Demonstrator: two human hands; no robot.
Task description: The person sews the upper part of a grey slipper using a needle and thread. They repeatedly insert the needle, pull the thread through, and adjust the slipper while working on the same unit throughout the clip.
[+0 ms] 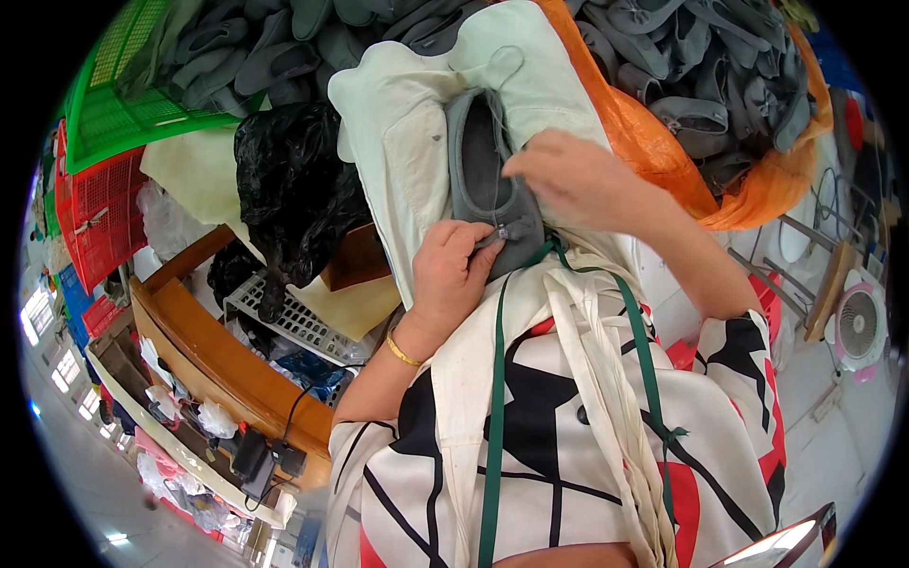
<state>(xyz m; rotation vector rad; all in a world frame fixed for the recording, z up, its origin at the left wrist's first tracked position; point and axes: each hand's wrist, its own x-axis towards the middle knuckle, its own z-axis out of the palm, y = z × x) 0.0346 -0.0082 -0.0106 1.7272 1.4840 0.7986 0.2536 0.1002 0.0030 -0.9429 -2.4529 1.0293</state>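
A grey cloth shoe (521, 250) lies on the pale cloth (402, 123) over my lap, its toe toward me and its opening facing up. My left hand (449, 275) grips the toe, thumb and forefinger beside a small pale purple ornament (504, 232) near the edge of the opening. Over the right side of the shoe, my right hand (573, 180) is closed with its fingertips pressed together; whatever they pinch is too small to make out. A thin dark thread (519, 59) loops on the cloth beyond the heel.
Many grey shoes fill a green basket (123, 118) at far left and an orange sack (653, 142) at far right. At left are a black plastic bag (294, 180), a white perforated crate (303, 317) and a wooden drawer (237, 364). A fan (860, 317) stands at right.
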